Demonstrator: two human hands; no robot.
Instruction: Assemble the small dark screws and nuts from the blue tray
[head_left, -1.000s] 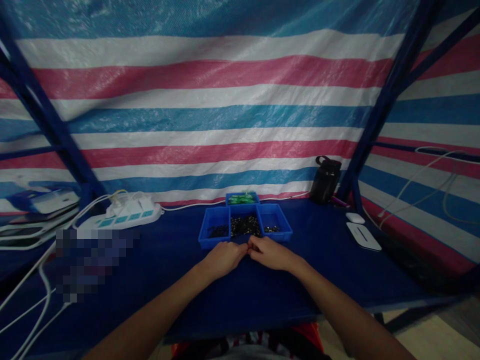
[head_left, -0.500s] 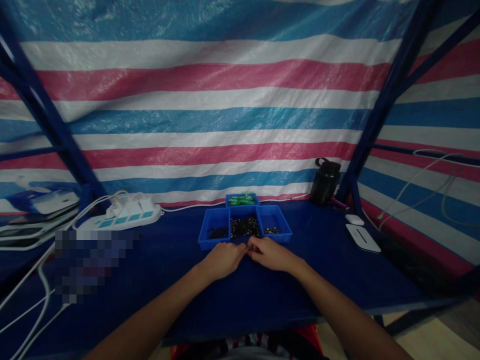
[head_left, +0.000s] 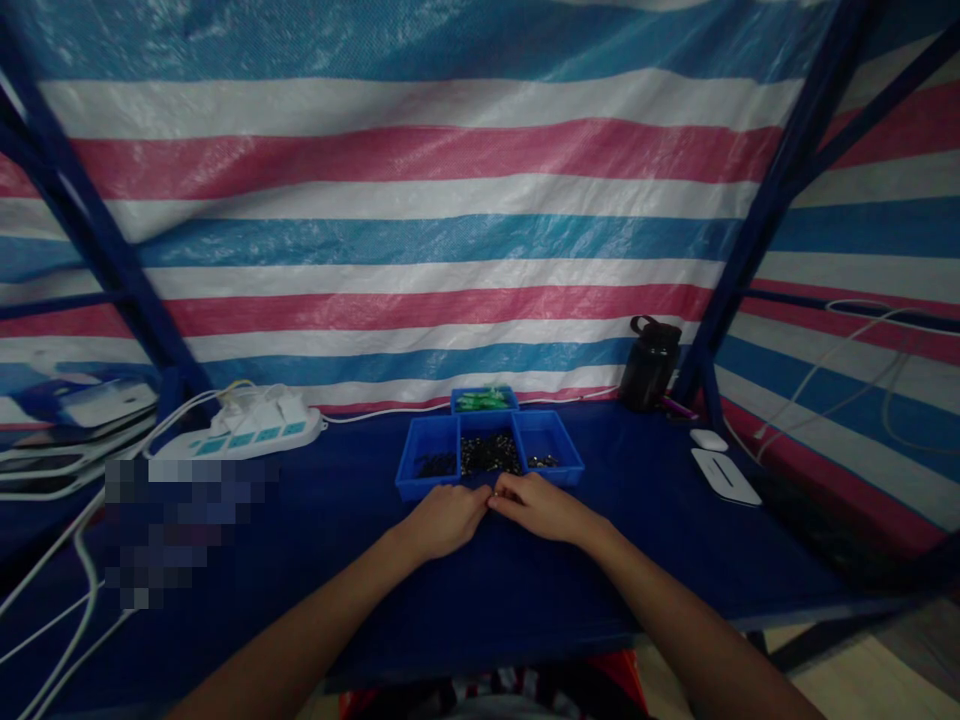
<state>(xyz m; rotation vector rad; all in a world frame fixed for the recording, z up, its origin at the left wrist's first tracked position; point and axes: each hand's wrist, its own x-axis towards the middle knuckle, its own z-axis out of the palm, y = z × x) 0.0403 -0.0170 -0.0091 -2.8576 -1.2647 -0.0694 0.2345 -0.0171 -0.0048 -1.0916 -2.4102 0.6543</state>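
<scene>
My left hand [head_left: 450, 518] and my right hand [head_left: 536, 505] meet fingertip to fingertip just in front of the blue bins. Both are closed in a pinch around something small, mostly hidden by the fingers. Behind the left hand is a blue bin [head_left: 405, 478] with a few dark thin pieces. The middle bin holds a heap of small black and shiny parts [head_left: 490, 453]. In the right bin [head_left: 551, 430] lies a small cluster of shiny metal bits [head_left: 543, 461]. A further bin at the back carries green-wrapped pieces [head_left: 484, 400].
On the blue tabletop [head_left: 330, 560], a white power strip [head_left: 259, 435] with cables stands at left, near stacked devices [head_left: 67, 440]. A black bottle [head_left: 651, 365] is at back right, with a white flat box [head_left: 726, 476] before it. Blue frame posts [head_left: 757, 220] and striped sheeting enclose the bench.
The fingertips of both hands have drawn slightly closer together, and the small piece between them shows less. Arms, bins and other items stay where they were.
</scene>
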